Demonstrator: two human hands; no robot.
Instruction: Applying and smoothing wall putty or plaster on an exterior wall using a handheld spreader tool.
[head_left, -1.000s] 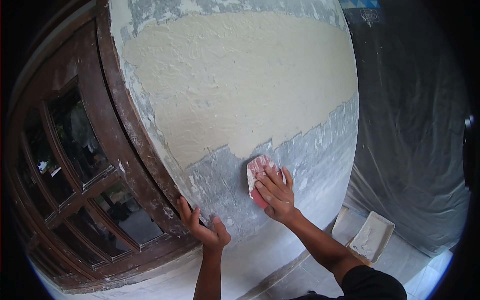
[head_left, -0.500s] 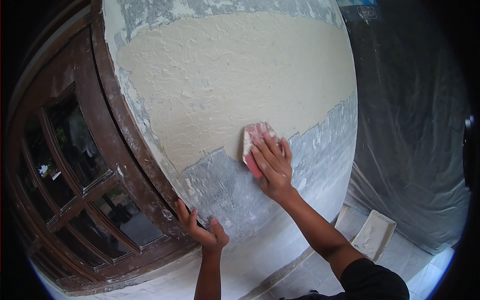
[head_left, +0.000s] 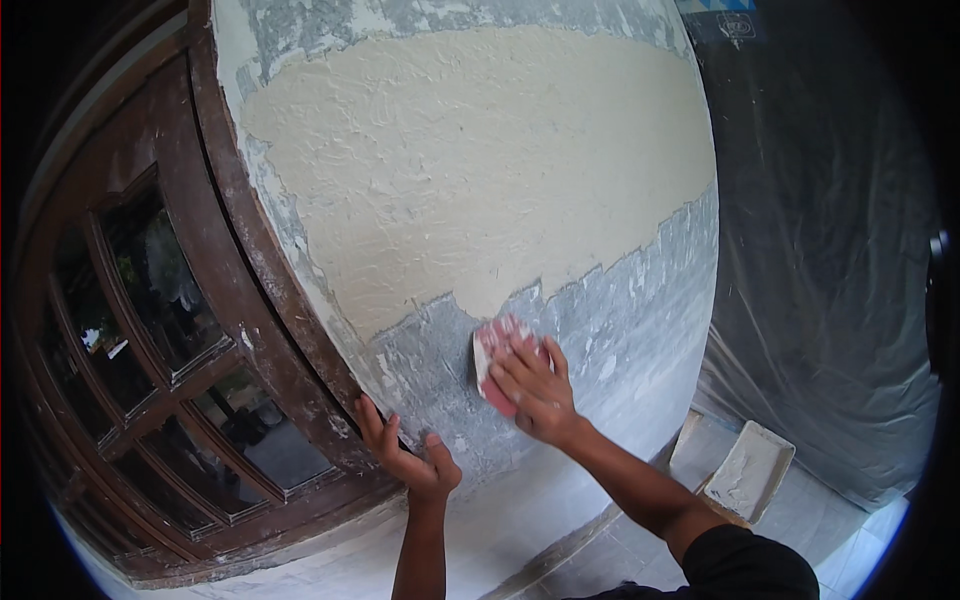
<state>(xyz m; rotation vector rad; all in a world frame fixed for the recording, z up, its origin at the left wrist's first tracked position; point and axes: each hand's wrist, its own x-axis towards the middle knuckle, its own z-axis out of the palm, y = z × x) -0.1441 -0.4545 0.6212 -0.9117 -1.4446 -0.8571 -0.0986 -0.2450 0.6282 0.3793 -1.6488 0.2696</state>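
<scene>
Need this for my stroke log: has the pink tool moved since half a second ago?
Yes: the pink tool moved down, from overlapping the cream patch to its lower edge.

no wording can be read; a small pale mark (head_left: 737, 26) sits on dark plastic sheet (head_left: 820, 240)

We seem to be at a house under renovation: above our gripping right hand (head_left: 540, 398), rough cream plaster (head_left: 490, 165) partly covers a grey wall (head_left: 630, 300); leftward stands a brown wooden, glass-paned frame (head_left: 183, 396), rightward hangs dark plastic sheeting (head_left: 820, 250).
</scene>
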